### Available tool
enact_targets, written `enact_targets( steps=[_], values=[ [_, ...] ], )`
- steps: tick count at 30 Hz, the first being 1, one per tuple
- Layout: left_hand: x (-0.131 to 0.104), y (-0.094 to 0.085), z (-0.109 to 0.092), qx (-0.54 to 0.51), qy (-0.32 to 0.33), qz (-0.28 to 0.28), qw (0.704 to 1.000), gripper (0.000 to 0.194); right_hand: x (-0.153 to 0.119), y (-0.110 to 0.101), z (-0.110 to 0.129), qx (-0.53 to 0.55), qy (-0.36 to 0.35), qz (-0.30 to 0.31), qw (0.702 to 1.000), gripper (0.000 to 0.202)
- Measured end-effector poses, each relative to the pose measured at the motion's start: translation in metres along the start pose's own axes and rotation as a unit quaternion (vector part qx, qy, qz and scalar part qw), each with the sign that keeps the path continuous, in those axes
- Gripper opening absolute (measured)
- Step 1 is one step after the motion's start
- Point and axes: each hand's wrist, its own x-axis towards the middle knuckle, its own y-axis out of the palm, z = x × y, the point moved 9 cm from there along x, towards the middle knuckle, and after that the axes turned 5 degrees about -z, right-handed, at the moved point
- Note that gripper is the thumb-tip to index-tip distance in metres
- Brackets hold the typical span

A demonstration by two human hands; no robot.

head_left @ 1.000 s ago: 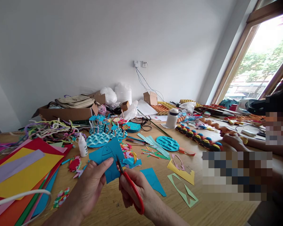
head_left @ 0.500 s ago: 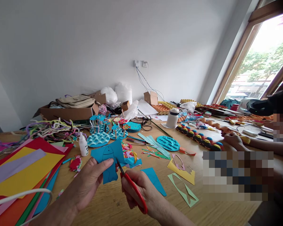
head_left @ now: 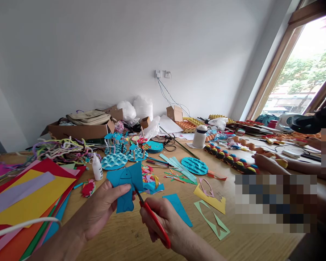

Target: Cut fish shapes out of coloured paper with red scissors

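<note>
A blue sheet (head_left: 125, 172) with a fish outline drawn in dark lines is pinched between the thumb and fingers of my left hand (head_left: 105, 203). My right hand (head_left: 160, 217) is closed round the red handles of the scissors (head_left: 161, 229). The dark blades point up and left and meet the right side of the sheet, near the fish outline. Another blue paper piece (head_left: 178, 209) lies on the table just beyond my right hand.
Coloured sheets (head_left: 19, 195) lie at the left, by a white glue bottle (head_left: 97, 168). Wavy blue pieces (head_left: 114, 161), paper scraps (head_left: 213, 221) and a white jar (head_left: 199, 137) stand or lie beyond. At the right, a person's hand (head_left: 268, 164) touches a painted egg-carton strip (head_left: 228, 159).
The blue sheet has tilted slightly in my left hand. The scissors stay at its right side. At the right, the other person's hands have shifted a little.
</note>
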Motion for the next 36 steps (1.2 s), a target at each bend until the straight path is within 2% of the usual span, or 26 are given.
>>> enact_targets(
  steps=[10,19,24,28,32,36],
  values=[
    [-0.001,-0.003,-0.005,0.043,-0.004,0.0,0.999,0.011,-0.001,-0.002,-0.003,-0.07,-0.01,-0.004,0.997,0.021],
    [-0.003,0.002,-0.006,0.02,-0.002,0.017,1.0,0.01,-0.001,-0.002,-0.006,-0.072,-0.018,-0.009,0.997,0.022],
    [-0.003,-0.001,-0.008,0.024,-0.009,0.001,1.0,0.009,-0.002,-0.001,-0.008,-0.071,-0.016,-0.005,0.997,0.024],
    [-0.001,-0.001,-0.009,-0.002,-0.01,-0.029,1.0,0.018,0.0,0.001,-0.01,-0.043,-0.011,-0.007,0.999,0.025],
    [-0.002,0.002,-0.008,-0.059,0.004,-0.061,0.996,0.016,0.0,0.008,-0.01,0.02,0.01,-0.003,1.0,0.034],
    [-0.002,0.01,-0.005,-0.091,0.017,-0.037,0.995,0.013,-0.001,0.012,-0.01,0.068,0.033,-0.005,0.997,0.047]
  ],
)
